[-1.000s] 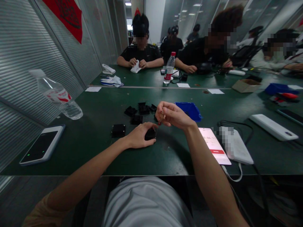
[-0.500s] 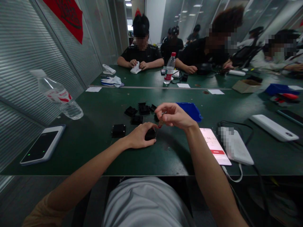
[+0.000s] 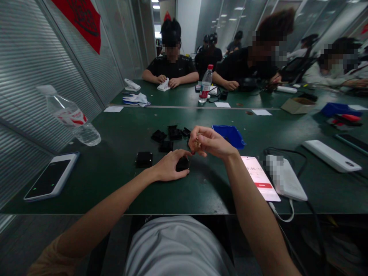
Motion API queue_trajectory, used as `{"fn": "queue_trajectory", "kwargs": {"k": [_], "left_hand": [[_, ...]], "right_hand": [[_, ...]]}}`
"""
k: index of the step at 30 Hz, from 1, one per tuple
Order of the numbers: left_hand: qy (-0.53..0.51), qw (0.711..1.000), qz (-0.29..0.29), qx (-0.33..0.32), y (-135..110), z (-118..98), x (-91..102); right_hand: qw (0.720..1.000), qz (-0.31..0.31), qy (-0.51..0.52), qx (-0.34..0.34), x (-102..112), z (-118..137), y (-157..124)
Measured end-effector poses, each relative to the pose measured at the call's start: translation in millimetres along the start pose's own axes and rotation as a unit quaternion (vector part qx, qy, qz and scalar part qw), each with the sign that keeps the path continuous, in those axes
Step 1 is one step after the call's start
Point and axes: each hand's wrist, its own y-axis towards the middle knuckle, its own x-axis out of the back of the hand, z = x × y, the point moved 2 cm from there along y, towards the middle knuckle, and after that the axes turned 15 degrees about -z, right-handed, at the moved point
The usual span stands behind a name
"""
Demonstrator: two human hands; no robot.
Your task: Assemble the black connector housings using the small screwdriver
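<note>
My left hand rests on the green table with its fingers closed round a small black block, holding it down. Just above it, my right hand pinches a thin tool with a reddish handle, its tip pointing down at the block. Several more black parts lie in a loose group behind the hands. Another black block sits to the left of my left hand.
A blue tray stands behind my right hand. A lit phone and a white power bank with a cable lie at right. A dark phone and a tipped water bottle are at left. Other people work at the far table.
My right hand has dropped lower and closer to the black block, bringing the tool down toward it. My left hand has stayed on the block.
</note>
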Motion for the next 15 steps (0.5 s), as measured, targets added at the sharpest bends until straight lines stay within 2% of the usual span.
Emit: {"fn": "queue_trajectory", "kwargs": {"k": [8, 15], "left_hand": [[-0.012, 1.000, -0.003, 0.003, -1.2, 0.4, 0.2], [-0.001, 1.000, 0.004, 0.006, -1.0, 2.2, -0.6]], "right_hand": [[0.998, 0.035, -0.002, 0.047, 1.7, 1.4, 1.3], [0.999, 0.026, 0.027, -0.001, 0.6, 0.3, 0.4]]}}
